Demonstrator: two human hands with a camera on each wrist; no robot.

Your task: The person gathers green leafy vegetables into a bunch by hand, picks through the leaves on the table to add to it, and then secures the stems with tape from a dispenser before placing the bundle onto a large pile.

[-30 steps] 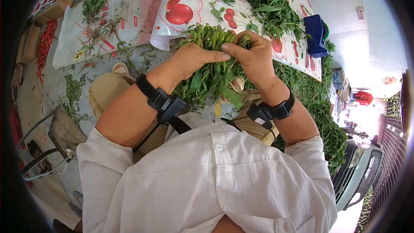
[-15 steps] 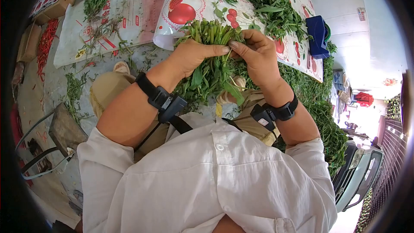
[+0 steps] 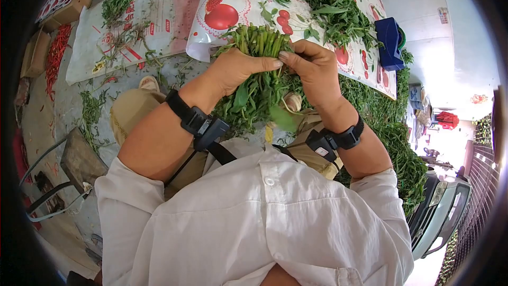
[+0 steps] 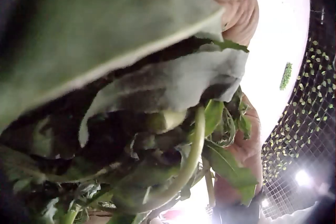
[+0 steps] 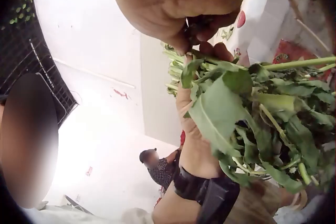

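Note:
A thick bunch of leafy greens (image 3: 251,98) is held over the lap, its cut stem ends up and its leaves hanging down. My left hand (image 3: 235,71) grips it round the stems, thumb laid across the front. At the bunch's right side, my right hand (image 3: 317,74) pinches a leafy stem between thumb and fingertips, close to the left thumb tip. The right wrist view shows this stem (image 5: 283,65) running along the bunch from beneath the fingertips. Big leaves (image 4: 168,85) cover most of the left wrist view and hide the left fingers.
Ahead, a fruit-patterned cloth (image 3: 211,34) bears a heap of greens (image 3: 328,0) and a blue tape dispenser (image 3: 389,45). More greens (image 3: 391,137) lie at the right. A printed plastic sheet (image 3: 79,63) and red chillies (image 3: 57,55) lie to the left. A parked vehicle (image 3: 442,217) stands at right.
My right hand shifts slightly right, then back in against the bunch. A large leaf hanging below the bunch is now blurred with motion. The left hand keeps its grip almost in place.

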